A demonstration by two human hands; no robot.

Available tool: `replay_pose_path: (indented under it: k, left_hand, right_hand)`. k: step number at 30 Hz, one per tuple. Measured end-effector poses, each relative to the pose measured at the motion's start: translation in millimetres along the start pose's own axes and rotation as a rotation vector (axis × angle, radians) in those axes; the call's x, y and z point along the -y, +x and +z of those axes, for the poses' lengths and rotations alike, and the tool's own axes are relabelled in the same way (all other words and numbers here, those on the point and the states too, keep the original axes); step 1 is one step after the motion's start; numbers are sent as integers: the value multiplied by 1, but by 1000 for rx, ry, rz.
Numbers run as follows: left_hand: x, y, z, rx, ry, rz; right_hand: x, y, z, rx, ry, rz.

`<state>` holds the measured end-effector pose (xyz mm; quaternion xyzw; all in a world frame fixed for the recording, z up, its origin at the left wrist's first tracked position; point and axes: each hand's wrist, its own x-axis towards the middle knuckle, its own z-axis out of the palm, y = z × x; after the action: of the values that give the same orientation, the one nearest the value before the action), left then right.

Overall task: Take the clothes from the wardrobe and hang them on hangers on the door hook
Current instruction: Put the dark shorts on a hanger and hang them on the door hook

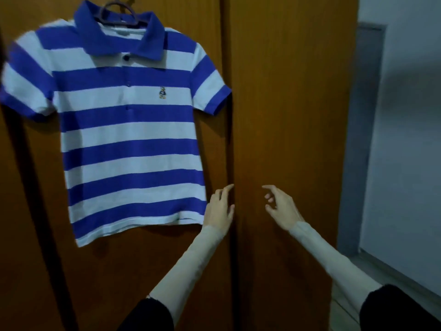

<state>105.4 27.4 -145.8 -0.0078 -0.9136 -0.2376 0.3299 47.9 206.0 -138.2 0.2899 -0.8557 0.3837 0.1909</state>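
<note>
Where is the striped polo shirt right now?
The striped polo shirt hangs on a hanger against the brown door, upper left in the head view, above the left hand.

Polo shirt (128,130) on hanger (119,14), hung flat against left door panel (35,211), upper left of view. Right door panel (286,115) beside it, vertical seam between. Left hand (219,209) at seam, just beside shirt's lower right hem. Right hand (281,206) before right panel, apart from left hand. Wall (405,139) far right, behind panels.
</note>
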Motion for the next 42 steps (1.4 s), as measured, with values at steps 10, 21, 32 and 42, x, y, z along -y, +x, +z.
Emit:
replay_pose_path:
  k: [10,21,32,42]
  left_hand:
    - [-111,-3,176,342,-222,139]
    - [-270,-30,354,787,-525,372]
    - [-407,-154,445,1122,-689,544]
    - [-487,-254,481,1206,-654,547]
  right_hand:
    - [-135,-77,-87,-9,-207,363]
    - [-261,-198,-200,-97,-341,858]
    - [-293,-383,-290,-178,-454,1337]
    - [-319,-489,-356,-99,-448,1419]
